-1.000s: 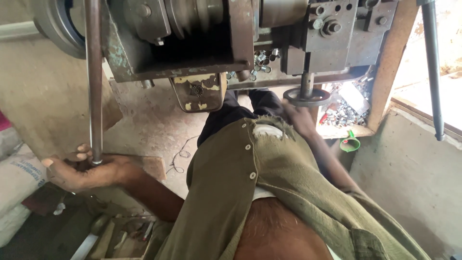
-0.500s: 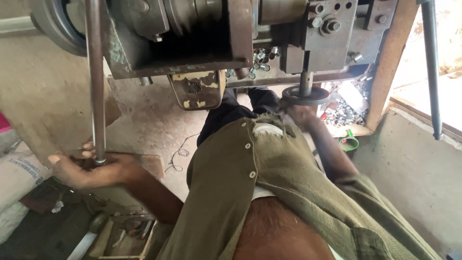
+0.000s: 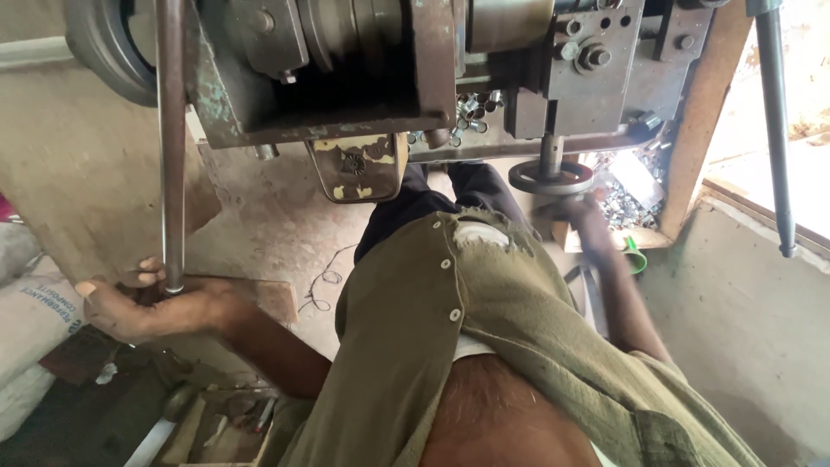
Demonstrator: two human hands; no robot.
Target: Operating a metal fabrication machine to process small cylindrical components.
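Your left hand (image 3: 147,304) sits at the bottom end of the rod (image 3: 171,147), well to the left of the lathe (image 3: 415,78). The palm is turned up under the rod's end, and the fingers (image 3: 143,277) curl round it, so you are holding the rod there. The rod stands upright and runs from your hand past the left side of the lathe and out of the top of the view.

Your right hand (image 3: 581,218) is just below the handwheel (image 3: 551,177), which hangs on a short shaft under the right part of the lathe. The hand is blurred, and it touches or nearly touches the wheel's rim. I cannot tell whether your fingers are closed on it or spread.

The lathe fills the top of the view: a dark pulley (image 3: 108,52) at its left end, a grey block with bolts (image 3: 596,60) at its right, and a worn plate (image 3: 357,169) hanging under its middle. Small shiny metal pieces (image 3: 471,108) lie heaped behind the lathe near its centre, and more (image 3: 618,195) lie just right of the handwheel.

A second, thinner bar (image 3: 775,130) hangs to the far right of the lathe, apart from both hands. Your olive shirt (image 3: 484,329) covers the space below the lathe. A white sack (image 3: 35,320) lies to the lower left of the lathe, just beside your left hand.
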